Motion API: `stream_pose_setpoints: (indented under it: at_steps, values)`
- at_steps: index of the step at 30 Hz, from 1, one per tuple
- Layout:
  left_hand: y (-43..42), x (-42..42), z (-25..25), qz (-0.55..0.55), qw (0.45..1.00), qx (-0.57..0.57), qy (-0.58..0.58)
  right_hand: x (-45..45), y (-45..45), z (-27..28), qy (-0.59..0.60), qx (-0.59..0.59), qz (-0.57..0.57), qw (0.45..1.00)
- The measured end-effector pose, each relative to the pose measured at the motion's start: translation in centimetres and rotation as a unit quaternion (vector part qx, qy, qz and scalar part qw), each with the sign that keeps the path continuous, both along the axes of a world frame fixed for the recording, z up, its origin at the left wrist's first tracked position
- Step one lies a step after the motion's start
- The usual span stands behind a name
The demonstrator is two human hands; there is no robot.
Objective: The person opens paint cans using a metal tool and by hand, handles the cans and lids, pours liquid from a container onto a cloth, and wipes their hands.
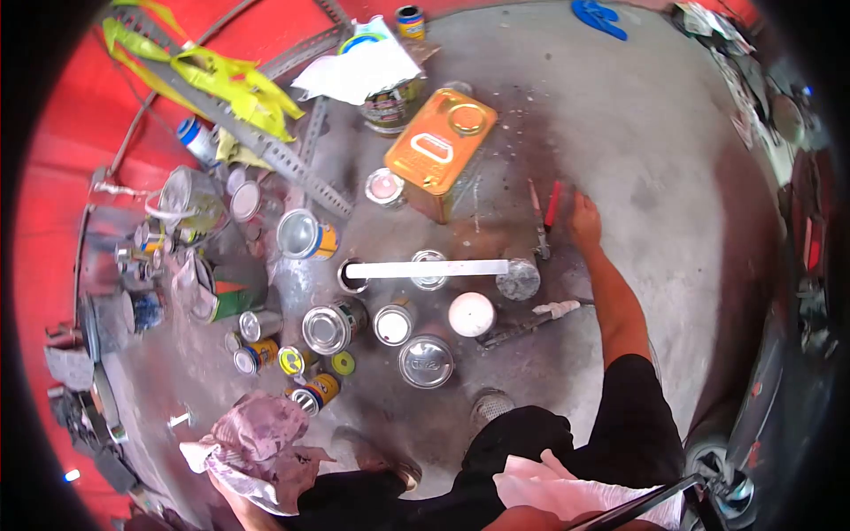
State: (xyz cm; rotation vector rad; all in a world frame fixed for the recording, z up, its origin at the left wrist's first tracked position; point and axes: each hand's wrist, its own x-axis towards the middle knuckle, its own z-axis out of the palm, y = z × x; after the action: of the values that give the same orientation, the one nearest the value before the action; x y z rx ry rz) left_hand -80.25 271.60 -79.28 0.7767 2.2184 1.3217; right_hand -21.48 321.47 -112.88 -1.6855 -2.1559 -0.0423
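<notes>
At the lower left, my left hand [239, 507] grips a crumpled, stained sheet of paper [261, 442] that hides most of its fingers. My right hand [584, 218] is stretched out low over the floor, right beside a slim tool with a red handle [553, 205]. Its fingers are blurred, and I cannot tell whether they touch the tool. Another thin red-tipped tool [536, 202] lies just left of it. A white strip [434, 269] spans from a dark open can [353, 275] to a round grey lid [518, 280].
Several paint cans, including an upright silver one [329, 329] and an open one [301, 234], crowd the floor at centre and left. An orange rectangular tin [440, 142] stands behind them. A perforated metal bar [257, 133] carries yellow strips [235, 84]. Blue flip-flops [600, 18] lie far back.
</notes>
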Motion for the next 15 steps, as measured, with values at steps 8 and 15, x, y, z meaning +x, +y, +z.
stream_pose_setpoints:
  at_steps: [8, 15]
  values:
    - [1.9, -0.2, -1.3, 0.1, 0.994, 0.017, -0.038, -5.6, 0.2, 4.4, 0.136, -0.241, -0.203, 0.939]
    - [-0.7, -0.3, -2.1, 0.114, 0.986, 0.08, -0.094, -4.8, -0.7, 3.7, 0.13, -0.135, -0.223, 0.957]
